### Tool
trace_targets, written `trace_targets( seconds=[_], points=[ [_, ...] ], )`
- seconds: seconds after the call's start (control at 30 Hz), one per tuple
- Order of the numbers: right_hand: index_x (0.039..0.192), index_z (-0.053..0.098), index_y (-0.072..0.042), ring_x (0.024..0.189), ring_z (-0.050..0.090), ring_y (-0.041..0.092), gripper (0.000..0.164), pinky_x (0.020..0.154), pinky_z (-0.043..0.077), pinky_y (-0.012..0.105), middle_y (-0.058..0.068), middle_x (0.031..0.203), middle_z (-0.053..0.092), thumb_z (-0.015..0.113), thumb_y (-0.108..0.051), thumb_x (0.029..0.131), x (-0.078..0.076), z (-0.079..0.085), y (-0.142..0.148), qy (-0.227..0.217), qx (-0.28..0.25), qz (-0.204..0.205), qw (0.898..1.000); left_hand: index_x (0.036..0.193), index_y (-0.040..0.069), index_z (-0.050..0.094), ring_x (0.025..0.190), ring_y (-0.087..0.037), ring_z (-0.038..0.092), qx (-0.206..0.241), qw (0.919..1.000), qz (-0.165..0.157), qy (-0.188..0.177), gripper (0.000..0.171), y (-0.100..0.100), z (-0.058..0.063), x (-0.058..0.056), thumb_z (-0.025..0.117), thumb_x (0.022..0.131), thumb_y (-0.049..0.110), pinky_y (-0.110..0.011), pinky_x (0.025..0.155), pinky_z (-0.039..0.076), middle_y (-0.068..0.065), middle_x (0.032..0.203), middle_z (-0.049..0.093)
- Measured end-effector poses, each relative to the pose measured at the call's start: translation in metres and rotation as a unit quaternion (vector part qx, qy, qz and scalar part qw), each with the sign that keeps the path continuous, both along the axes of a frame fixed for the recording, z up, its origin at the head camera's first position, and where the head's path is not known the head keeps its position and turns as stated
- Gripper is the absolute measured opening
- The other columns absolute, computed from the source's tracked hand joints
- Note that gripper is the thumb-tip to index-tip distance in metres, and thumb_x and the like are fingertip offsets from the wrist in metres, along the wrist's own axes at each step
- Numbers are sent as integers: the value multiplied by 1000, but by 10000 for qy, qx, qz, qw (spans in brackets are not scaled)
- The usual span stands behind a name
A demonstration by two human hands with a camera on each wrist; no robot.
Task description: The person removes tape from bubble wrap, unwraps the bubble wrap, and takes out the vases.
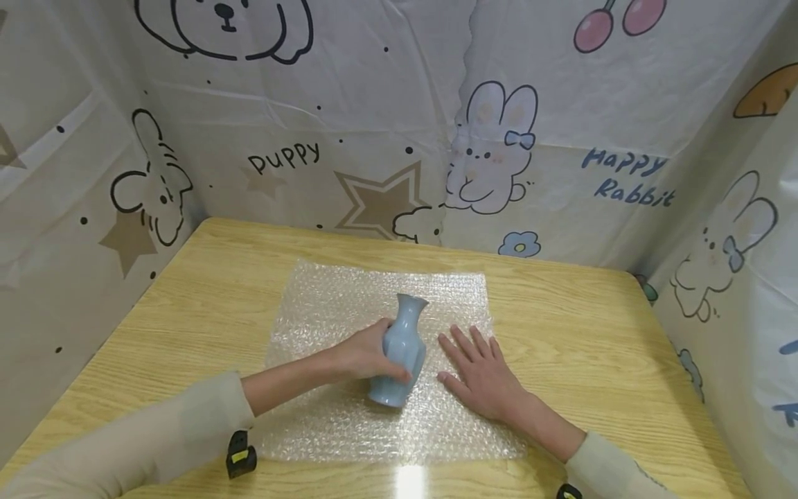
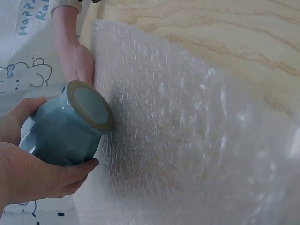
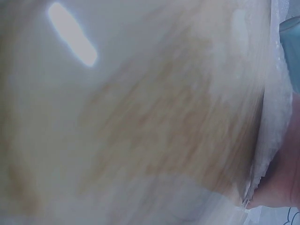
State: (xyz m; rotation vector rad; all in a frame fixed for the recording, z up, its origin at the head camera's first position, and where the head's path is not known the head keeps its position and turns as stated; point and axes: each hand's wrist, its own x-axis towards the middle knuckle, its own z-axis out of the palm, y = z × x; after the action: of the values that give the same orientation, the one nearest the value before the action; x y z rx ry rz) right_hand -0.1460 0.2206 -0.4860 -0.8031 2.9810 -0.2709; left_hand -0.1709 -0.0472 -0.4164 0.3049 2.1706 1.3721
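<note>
A pale blue glazed vase (image 1: 402,350) with a flared neck is tilted over the middle of a sheet of clear bubble wrap (image 1: 330,298). My left hand (image 1: 368,353) grips its body, thumb on the near side. In the left wrist view the vase's base (image 2: 91,108) shows a brownish rim and faces the camera. To the right of the vase, my right hand (image 1: 483,381) rests on the wrap, palm down with fingers spread. The right wrist view catches only part of that hand (image 3: 281,173), beside the wrap's edge and a bit of the vase (image 3: 291,51).
The wrap lies on a yellow wood-grain table (image 1: 580,339). White printed cloth (image 1: 374,90) with puppies and rabbits hangs around the back and sides. A black strap with a yellow mark (image 1: 240,455) is under the left sleeve.
</note>
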Motion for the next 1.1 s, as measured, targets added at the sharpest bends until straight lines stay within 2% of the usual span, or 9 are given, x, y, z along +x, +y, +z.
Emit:
trace_targets(
  seconds=[0.13,0.33,0.47,0.6,0.77,1.1],
  points=[
    [160,27,-18,148,12,44,68,111,16,70,12,164,18,38,-55,104,0,-1,1,17,0,-19,10000,146,-4,36,97,-28,64,206,9998,-30,-73,96,-2,-1,0,90,68,13,-47,85,56,-13,113,62],
    [160,27,-18,148,11,44,68,112,16,70,12,164,18,38,-56,104,1,-2,-1,11,-22,-43,10000,143,-3,39,97,-27,65,270,9995,-60,-126,92,-4,2,2,90,68,13,-48,87,56,-12,112,63],
    [160,27,-18,148,11,44,68,112,15,70,12,164,18,38,-55,104,1,-4,-2,23,-46,-51,10000,143,-2,39,100,-28,64,262,9997,15,16,92,-5,6,0,91,68,14,-50,91,54,-12,114,62],
    [160,27,-17,147,11,45,68,111,15,71,12,164,18,38,-55,104,2,-5,-3,52,-40,-50,10000,145,-1,38,104,-29,63,264,9990,146,319,94,-7,8,-6,91,69,15,-50,93,53,-13,118,61],
    [160,26,-17,148,10,45,68,111,14,71,12,164,17,38,-54,104,1,-5,-2,48,-74,-45,10000,150,1,32,109,-31,62,118,9968,338,717,101,-7,15,-20,91,70,18,-50,94,52,-15,125,59],
    [160,24,-17,148,8,45,69,112,12,70,12,165,15,37,-55,104,1,-6,-1,-5,-43,-28,10000,146,-2,32,108,-35,61,91,9857,455,1620,96,-10,18,-58,89,71,13,-47,90,54,-20,125,57]
  ],
)
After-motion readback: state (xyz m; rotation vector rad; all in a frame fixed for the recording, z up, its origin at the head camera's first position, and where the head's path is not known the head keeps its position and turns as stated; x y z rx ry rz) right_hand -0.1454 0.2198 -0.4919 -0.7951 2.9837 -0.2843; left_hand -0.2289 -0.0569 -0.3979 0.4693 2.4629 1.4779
